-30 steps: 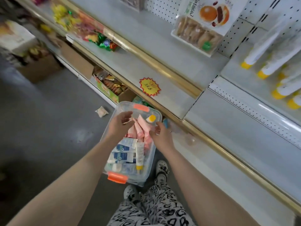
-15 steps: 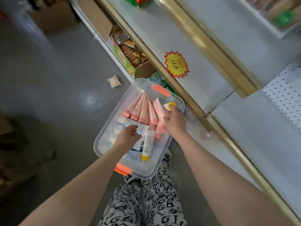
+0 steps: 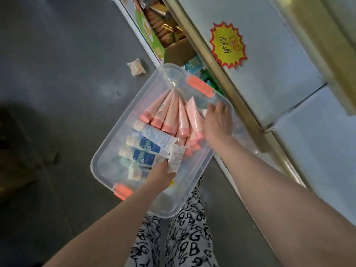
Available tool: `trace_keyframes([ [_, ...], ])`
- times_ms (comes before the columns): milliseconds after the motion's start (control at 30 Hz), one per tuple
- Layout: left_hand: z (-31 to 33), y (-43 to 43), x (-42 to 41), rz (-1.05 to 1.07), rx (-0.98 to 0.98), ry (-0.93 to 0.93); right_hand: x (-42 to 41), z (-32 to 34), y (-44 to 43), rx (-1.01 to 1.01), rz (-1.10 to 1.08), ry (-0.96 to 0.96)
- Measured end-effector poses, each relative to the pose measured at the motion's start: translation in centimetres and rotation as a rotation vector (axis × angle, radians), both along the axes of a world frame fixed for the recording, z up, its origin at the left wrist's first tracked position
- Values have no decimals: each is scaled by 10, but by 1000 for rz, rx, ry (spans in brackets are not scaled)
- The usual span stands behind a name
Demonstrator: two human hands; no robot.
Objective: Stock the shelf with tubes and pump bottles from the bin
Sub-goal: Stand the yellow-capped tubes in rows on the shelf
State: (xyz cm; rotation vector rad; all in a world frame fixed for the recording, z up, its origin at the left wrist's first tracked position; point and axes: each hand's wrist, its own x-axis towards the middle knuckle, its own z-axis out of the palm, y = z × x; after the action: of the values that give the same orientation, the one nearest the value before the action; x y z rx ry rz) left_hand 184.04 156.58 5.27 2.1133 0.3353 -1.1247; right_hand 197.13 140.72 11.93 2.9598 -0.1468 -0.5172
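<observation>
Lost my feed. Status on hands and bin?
Left hand closed on white tube. Right hand down among pink tubes, grip unclear. Clear bin still loaded. Nothing blocking.

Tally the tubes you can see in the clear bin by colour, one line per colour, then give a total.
Pink tubes: at least 6 visible; some are overlapped
White-and-blue tubes: 3
White tube in the left hand: 1
Total: at least 10 tubes visible in the bin; more may lie hidden under the hands.
</observation>
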Motion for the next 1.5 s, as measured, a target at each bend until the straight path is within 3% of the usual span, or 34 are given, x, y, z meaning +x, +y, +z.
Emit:
trace_keyframes([
  [367,-17,-3,7,-74,123,19,8,-28,0,-231,214,111],
  [567,-1,-5,8,-113,41,85,-8,2,10,-97,126,16],
  [700,31,-1,14,-13,-51,103,-19,46,13,269,-256,-38],
  [867,69,14,34,302,-181,34,-32,79,13,1244,-1287,-21],
  [933,88,19,44,419,-229,11,-45,86,12,1485,-1464,25],
  [1067,132,21,60,543,-377,-21,-69,112,12,1731,-1497,109],
  [1233,173,19,66,500,-525,-76,-93,142,6,1906,-1417,148],
  [1500,237,-2,73,364,-708,-126,-119,194,-18,1825,-1051,5],
])
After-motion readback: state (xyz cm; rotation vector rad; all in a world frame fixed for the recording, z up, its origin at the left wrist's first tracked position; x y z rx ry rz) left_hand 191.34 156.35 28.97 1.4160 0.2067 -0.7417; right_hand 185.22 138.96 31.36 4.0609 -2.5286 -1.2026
